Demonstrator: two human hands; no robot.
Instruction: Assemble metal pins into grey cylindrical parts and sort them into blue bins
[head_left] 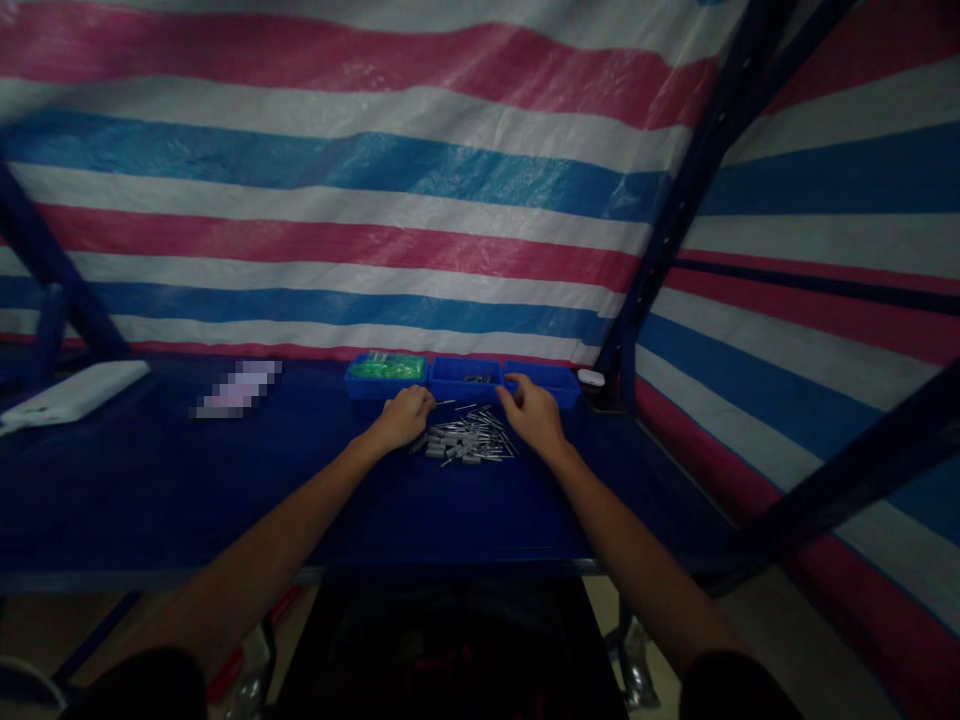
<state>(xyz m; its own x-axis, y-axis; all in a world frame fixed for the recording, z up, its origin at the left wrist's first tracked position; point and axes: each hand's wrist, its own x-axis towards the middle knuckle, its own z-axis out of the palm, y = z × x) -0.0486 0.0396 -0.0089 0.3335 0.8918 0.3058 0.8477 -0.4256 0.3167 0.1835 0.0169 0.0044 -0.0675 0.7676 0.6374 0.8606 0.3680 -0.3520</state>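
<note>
On the blue table lies a loose pile of thin metal rods (491,436) mixed with short grey blocks (450,444). At the pile's left side, my left hand (405,418) is closed in a pinch, and a thin metal rod (445,402) sticks out to the right from its fingertips. My right hand (534,412) hovers at the pile's right, in front of the bins, its thumb and forefinger apart with nothing visible between them. Just beyond the hands, the middle blue bin (466,386) holds a few small dark metal pieces.
Left of the middle bin, another blue bin (360,386) contains green plastic-looking items. A third blue bin (559,385) stands right, beside a small white case (591,378). Farther left are a white flat object (79,393) and a blurred-out item (238,390). Blue frame posts (660,240) flank the table.
</note>
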